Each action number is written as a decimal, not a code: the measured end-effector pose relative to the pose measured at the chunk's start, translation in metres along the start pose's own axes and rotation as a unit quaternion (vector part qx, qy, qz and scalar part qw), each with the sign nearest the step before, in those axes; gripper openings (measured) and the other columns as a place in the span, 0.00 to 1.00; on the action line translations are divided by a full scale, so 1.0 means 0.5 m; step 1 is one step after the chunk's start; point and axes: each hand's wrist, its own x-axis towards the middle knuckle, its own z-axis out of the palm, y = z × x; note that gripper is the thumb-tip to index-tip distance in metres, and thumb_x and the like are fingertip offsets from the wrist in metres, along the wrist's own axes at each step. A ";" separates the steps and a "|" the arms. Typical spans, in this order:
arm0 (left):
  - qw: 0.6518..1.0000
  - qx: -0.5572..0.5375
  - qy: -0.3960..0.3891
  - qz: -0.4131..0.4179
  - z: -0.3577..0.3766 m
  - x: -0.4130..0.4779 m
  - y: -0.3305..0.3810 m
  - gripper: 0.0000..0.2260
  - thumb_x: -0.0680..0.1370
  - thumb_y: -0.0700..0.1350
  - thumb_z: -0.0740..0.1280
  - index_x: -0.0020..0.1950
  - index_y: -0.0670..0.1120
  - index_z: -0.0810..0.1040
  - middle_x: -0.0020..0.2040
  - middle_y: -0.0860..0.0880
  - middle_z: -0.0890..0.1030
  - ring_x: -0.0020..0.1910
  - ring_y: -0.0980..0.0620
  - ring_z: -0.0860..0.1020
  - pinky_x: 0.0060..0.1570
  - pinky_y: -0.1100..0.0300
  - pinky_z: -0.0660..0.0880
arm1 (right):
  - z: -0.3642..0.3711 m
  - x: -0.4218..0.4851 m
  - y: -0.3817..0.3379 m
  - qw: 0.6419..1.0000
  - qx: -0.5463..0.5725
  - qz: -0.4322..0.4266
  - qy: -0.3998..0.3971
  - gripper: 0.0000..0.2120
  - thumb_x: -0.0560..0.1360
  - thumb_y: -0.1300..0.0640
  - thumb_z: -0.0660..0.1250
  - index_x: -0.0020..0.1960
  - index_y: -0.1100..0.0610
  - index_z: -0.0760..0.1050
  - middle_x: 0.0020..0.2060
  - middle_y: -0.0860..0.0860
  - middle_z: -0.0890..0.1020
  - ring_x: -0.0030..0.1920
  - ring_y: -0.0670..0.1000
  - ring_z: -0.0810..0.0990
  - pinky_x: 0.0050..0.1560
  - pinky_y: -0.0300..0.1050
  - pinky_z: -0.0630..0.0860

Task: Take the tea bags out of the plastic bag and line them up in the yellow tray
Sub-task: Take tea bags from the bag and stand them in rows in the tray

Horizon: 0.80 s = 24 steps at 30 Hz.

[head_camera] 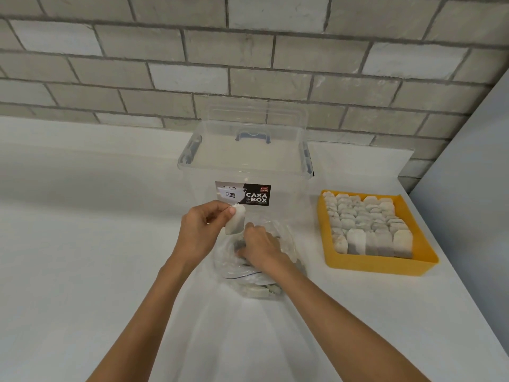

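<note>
A clear plastic bag (286,244) with several tea bags in it lies on the white counter, right in front of me. My left hand (198,232) pinches one white tea bag (235,220) by its top, just above the plastic bag's left side. My right hand (260,245) reaches into the plastic bag with its fingers curled down among the tea bags; what they hold is hidden. The yellow tray (424,252) sits to the right, holding several rows of tea bags lined up.
A clear lidded storage box (248,161) with a "CASA BOX" label stands just behind the plastic bag. A grey brick wall runs along the back. A pale panel (473,161) borders the white counter (82,216) at the right, close to the tray.
</note>
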 end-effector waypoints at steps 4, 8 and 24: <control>1.000 0.007 0.003 -0.001 -0.001 -0.005 0.000 0.05 0.77 0.46 0.69 0.44 0.47 0.84 0.40 0.51 0.84 0.43 0.50 0.82 0.49 0.57 0.76 | -0.006 -0.009 -0.001 1.000 0.006 -0.002 -0.003 0.14 0.79 0.53 0.61 0.59 0.61 0.71 0.57 0.59 0.76 0.55 0.61 0.77 0.45 0.48 0.69; 1.000 0.010 0.020 -0.006 -0.007 -0.010 0.002 0.04 0.76 0.46 0.70 0.44 0.49 0.84 0.39 0.52 0.84 0.42 0.52 0.81 0.47 0.62 0.75 | -0.034 -0.028 0.000 1.000 0.023 -0.007 -0.003 0.11 0.77 0.58 0.60 0.58 0.61 0.72 0.58 0.59 0.73 0.57 0.62 0.76 0.53 0.49 0.72; 0.999 -0.028 -0.009 0.031 0.109 -0.013 0.095 0.02 0.76 0.44 0.70 0.45 0.50 0.83 0.41 0.53 0.84 0.41 0.59 0.80 0.46 0.68 0.75 | -0.200 -0.149 0.176 0.848 0.520 -0.016 0.102 0.07 0.73 0.67 0.70 0.45 0.57 0.76 0.35 0.53 0.81 0.30 0.48 0.80 0.28 0.38 0.73</control>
